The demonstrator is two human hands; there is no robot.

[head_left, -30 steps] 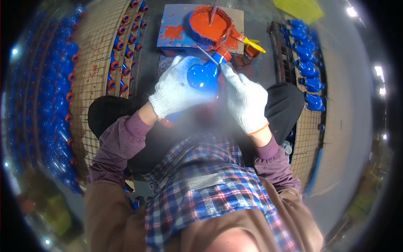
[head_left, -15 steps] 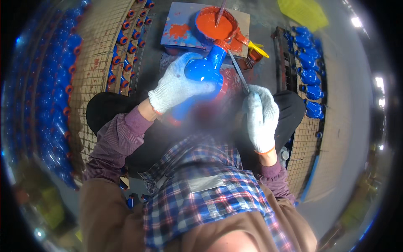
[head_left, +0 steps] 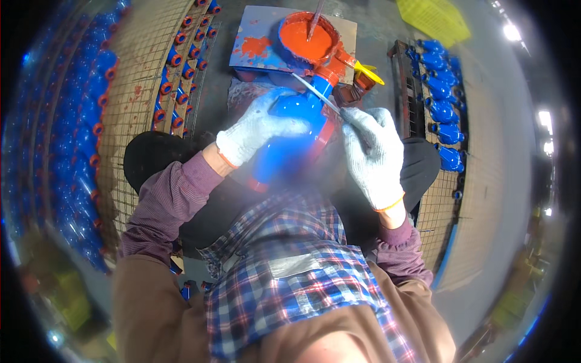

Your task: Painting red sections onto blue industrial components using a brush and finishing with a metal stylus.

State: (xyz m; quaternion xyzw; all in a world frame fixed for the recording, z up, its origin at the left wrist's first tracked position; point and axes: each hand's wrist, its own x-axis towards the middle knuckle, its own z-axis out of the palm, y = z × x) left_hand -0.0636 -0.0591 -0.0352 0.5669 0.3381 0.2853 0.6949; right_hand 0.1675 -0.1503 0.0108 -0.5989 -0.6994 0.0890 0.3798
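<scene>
My left hand (head_left: 257, 126), in a white knitted glove, grips a glossy blue pipe fitting (head_left: 298, 111) around its rounded body. One neck of the fitting points away from me and ends in a red collar (head_left: 327, 74); a red flange shows on its right side. Its near end is blurred. My right hand (head_left: 374, 156), gloved too, pinches a thin pale stick (head_left: 316, 92) between thumb and fingers. The stick slants up to the left across the fitting's neck, below the collar; I cannot tell whether it touches.
Beyond the fitting, a tub (head_left: 282, 37) of red-orange paint with a stick in it stands on a paint-spattered board (head_left: 248, 53). A yellow-handled brush (head_left: 370, 74) lies beside it. Racks of blue fittings (head_left: 446, 111) flank me on both sides. A yellow crate (head_left: 433, 18) stands far right.
My right hand has risen slightly and turned, swinging the stick's tip left from beside the red collar to across the neck. The fitting's neck has shifted slightly right and nearer.
</scene>
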